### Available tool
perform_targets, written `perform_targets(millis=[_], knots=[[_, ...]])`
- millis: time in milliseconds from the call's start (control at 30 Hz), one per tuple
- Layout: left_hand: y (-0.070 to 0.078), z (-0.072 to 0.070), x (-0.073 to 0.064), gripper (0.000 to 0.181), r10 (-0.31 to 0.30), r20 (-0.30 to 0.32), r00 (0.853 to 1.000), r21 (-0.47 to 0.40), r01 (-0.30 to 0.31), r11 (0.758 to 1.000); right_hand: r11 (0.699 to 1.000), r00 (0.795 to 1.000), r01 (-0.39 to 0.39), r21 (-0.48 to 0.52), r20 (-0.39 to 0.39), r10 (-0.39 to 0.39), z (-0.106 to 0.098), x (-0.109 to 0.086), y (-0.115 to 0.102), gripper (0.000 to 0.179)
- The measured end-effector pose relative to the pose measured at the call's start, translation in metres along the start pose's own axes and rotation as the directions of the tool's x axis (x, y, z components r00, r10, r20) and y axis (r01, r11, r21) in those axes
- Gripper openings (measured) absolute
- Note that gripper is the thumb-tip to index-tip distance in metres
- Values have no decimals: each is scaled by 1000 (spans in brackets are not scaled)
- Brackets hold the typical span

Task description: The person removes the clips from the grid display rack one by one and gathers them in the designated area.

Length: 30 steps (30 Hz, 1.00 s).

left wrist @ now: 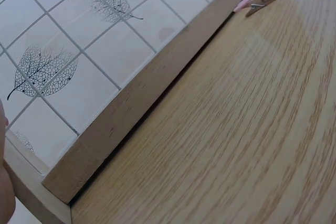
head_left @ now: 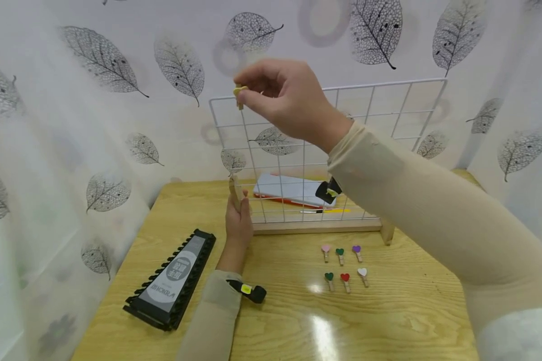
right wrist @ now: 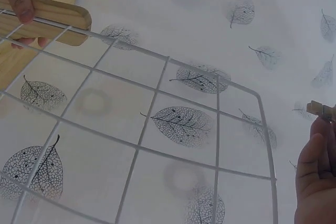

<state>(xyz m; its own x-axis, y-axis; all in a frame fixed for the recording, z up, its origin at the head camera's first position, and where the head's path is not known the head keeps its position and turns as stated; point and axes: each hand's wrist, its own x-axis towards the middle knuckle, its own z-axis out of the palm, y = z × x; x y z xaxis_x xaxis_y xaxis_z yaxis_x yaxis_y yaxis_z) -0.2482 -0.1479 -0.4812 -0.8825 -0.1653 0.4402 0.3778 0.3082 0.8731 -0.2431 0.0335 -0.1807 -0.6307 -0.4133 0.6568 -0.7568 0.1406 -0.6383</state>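
Observation:
My right hand [head_left: 289, 95] pinches a small wooden clothespin with a yellow heart [head_left: 240, 92] between thumb and fingers. In the head view it appears by the upper left corner of a white wire grid [right wrist: 168, 57]; the right wrist view shows the clothespin apart from the wire. The grid stands upright on a wooden base [head_left: 316, 228]. Low at its left end, my left hand [head_left: 239, 220] grips the wooden side foot [right wrist: 73, 22], thumb on one face and fingers on the other. The left wrist view catches only a sliver of that hand.
Several heart clothespins, among them a red one [head_left: 345, 277] and a white one [head_left: 363, 272], lie in two rows before the base. A black toothed case [head_left: 176, 276] lies left. Behind the grid are a white-and-red flat item [head_left: 293, 190] and a yellow brush-like stick [head_left: 336, 211].

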Motion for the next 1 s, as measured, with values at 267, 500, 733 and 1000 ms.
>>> perform_targets(millis=[267, 500, 733, 1000], knots=[[0, 0, 0, 29, 7, -19, 1000, -26, -8, 1000, 995, 997, -36, 89, -61, 42, -13, -25, 0, 14], [1, 0, -1, 36, -7, -18, 1000, -8, 7, 1000, 993, 994, -109, 39, -7, 109, -24, -62, 7, 14], [-1, 0, -1, 49, -10, -18, 1000, 4, 10, 1000, 986, 986, -158, -52, 34, 160, -35, -97, 14, 12], [-1, 1, -1, 33, -36, -15, 999, -23, 36, 999, 966, 964, -254, -49, 70, 257, -45, -131, 18, 13]])
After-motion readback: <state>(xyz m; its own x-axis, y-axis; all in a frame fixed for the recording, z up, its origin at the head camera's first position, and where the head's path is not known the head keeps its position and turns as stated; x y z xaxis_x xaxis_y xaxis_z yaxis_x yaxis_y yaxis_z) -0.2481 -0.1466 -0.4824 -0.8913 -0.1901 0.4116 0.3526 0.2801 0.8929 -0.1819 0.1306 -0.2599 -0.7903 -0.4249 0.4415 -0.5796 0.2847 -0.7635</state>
